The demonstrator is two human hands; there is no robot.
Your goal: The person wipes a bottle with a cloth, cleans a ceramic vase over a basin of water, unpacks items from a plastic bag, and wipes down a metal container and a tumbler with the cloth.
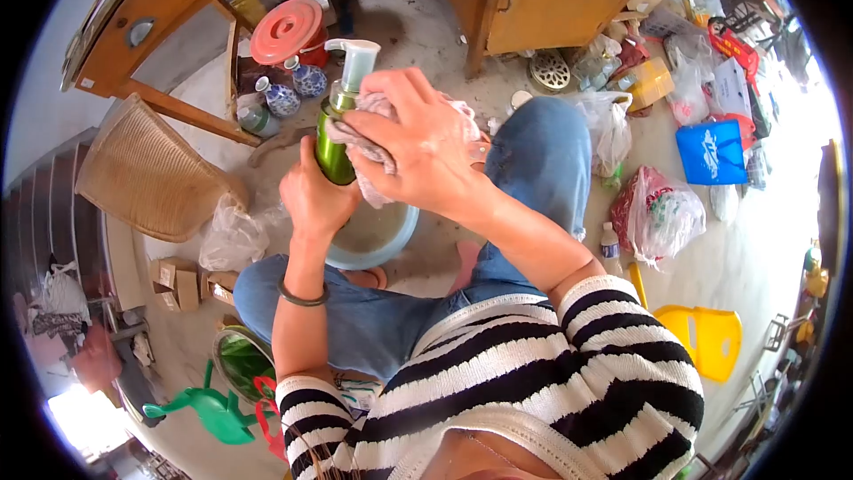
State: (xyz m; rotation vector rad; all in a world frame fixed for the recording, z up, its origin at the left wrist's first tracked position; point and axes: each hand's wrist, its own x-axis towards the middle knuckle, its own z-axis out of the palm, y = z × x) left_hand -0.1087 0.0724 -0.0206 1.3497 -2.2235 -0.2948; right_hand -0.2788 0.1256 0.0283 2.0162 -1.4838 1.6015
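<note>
A green pump bottle (pixel 332 153) with a clear pump cap (pixel 358 62) is held up in front of me, slightly tilted. My left hand (pixel 318 196) is wrapped around its lower part. In my right hand (pixel 418 138) is a crumpled pale pink cloth (pixel 371 144), pressed against the bottle's upper side. Part of the cloth is hidden behind the right hand's fingers. Below both hands, between my knees, stands a light blue basin (pixel 378 253), partly covered by my arms.
Two blue-and-white vases (pixel 283 100) and a red lidded bucket (pixel 289 31) stand ahead on the left. A wicker chair (pixel 155 169) is at left, a wooden cabinet (pixel 560 0) ahead. Bags, including a blue bag (pixel 711 153), crowd the right, near a yellow stool (pixel 702 338).
</note>
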